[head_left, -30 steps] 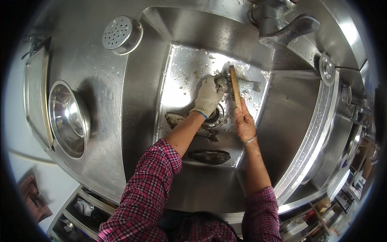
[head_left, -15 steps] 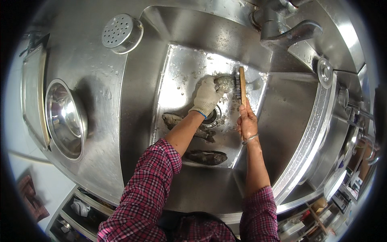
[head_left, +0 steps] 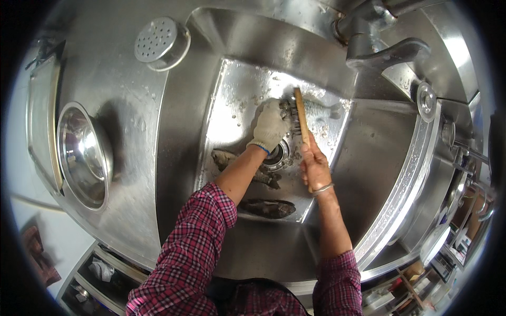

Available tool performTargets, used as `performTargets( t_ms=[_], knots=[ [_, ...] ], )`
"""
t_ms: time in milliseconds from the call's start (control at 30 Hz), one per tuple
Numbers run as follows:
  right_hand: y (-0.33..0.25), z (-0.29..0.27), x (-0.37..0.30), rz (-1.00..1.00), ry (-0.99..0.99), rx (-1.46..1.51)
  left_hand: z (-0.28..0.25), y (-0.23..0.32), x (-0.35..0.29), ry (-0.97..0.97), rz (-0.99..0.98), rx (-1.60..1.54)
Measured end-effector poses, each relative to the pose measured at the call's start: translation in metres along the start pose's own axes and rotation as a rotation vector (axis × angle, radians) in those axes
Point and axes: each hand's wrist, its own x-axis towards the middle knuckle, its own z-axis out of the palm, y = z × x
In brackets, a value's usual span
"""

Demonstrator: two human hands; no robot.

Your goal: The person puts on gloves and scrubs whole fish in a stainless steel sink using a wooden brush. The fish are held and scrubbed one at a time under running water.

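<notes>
On the bottom of a steel sink lies a scaly fish (head_left: pixel 318 110), its tail pointing right. My left hand (head_left: pixel 270 125), in a white knitted glove, is closed on its head end and presses it down. A wooden-handled brush (head_left: pixel 301 117) is gripped in my bare right hand (head_left: pixel 317 166); its dark bristles touch the fish close to the glove. Nearer me, a second fish (head_left: pixel 225 158) lies partly behind my left forearm. A third, dark fish (head_left: pixel 268 208) rests by the near edge of the sink bottom. The drain (head_left: pixel 278 155) shows beside my left wrist.
On the left counter stand a perforated steel canister (head_left: pixel 162 43) and a steel bowl (head_left: pixel 84 155). The faucet (head_left: pixel 387 52) reaches over the far right corner. A round metal strainer (head_left: pixel 426 95) sits on the right rim. Loose scales speckle the sink bottom.
My right hand has drawn the brush leftward along the fish, from near its tail toward the gloved hand. My left hand holds its place.
</notes>
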Motion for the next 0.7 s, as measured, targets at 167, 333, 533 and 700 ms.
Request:
performTargets(
  t_ms=[167,333,533,700],
  knots=[
    [-0.015,-0.004,0.006,0.081,0.084,0.089,-0.004,0.007,-0.004,-0.015,-0.035,0.054],
    [-0.014,-0.002,0.007,0.111,0.034,0.183,-0.002,0.005,-0.002,0.009,0.017,-0.039],
    [-0.020,-0.005,0.004,0.110,0.059,0.108,-0.006,0.014,-0.002,-0.048,-0.025,-0.031],
    [-0.030,-0.005,-0.001,0.185,-0.067,0.071,0.000,-0.005,0.002,-0.026,-0.076,-0.098]
  ],
)
